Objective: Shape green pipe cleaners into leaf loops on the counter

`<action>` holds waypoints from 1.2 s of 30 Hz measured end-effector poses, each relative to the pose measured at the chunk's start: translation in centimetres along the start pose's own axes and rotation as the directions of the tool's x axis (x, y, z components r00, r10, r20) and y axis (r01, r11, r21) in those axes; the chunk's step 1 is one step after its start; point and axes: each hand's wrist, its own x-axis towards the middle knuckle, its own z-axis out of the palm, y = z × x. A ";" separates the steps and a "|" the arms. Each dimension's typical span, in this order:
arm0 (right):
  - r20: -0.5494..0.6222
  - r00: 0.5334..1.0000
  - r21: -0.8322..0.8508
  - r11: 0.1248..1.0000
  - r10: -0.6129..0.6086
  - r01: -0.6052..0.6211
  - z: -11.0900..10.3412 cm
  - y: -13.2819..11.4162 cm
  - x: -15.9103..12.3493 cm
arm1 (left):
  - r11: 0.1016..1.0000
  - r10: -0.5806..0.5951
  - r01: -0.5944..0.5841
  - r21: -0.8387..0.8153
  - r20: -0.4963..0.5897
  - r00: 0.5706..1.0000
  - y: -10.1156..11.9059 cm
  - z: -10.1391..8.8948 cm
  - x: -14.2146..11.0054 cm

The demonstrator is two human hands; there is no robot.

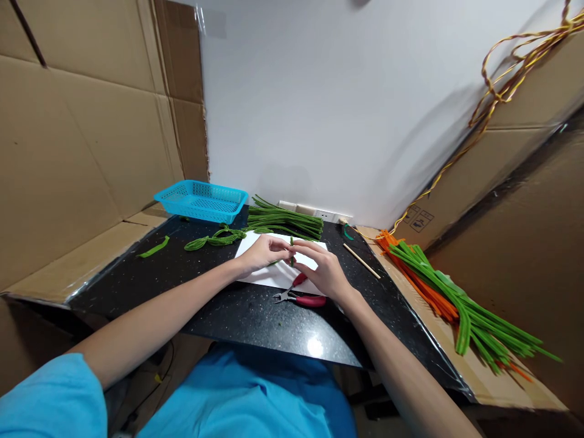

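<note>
Both hands meet over a white sheet of paper (262,277) on the black speckled table. Between their fingertips stands a short dark green pipe cleaner (292,243), roughly upright. My left hand (263,252) pinches it from the left, and my right hand (325,267) grips it from the right with the fingers reaching across. Part of the pipe cleaner is covered by the fingers. Just below the right hand lie red-handled nippers (311,300), partly on the paper, jaws toward the left.
A blue plastic basket (201,204) stands at the back left. Near it lie a bundle of dark green pipe cleaners (287,220), looped green pieces (214,238) and a bright green strip (154,247). To the right are a wooden stick (361,261) and green and orange pipe cleaners (438,292).
</note>
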 end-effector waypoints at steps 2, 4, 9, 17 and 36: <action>-0.012 1.000 0.019 1.000 0.007 -0.006 0.0 0.0 0.0 | 1.000 0.012 -0.013 0.023 0.008 1.000 -0.1 -0.1 0.0; -0.022 0.999 0.042 0.999 0.027 -0.026 0.1 0.0 0.0 | 0.999 0.010 -0.011 0.040 0.009 1.000 -0.2 -0.1 0.0; -0.052 0.996 0.155 0.986 0.069 -0.061 0.0 -0.5 0.2 | 0.997 0.029 -0.029 0.065 0.005 1.000 -0.4 0.0 0.1; -0.083 0.990 0.348 0.934 0.111 -0.076 -0.3 -0.9 0.7 | 0.995 -0.086 0.087 0.042 -0.023 0.996 0.3 -0.1 -0.2; 0.025 0.927 0.705 0.651 0.374 -0.281 0.9 0.2 0.8 | 0.970 0.025 -0.065 0.233 0.172 0.985 0.4 0.4 -0.6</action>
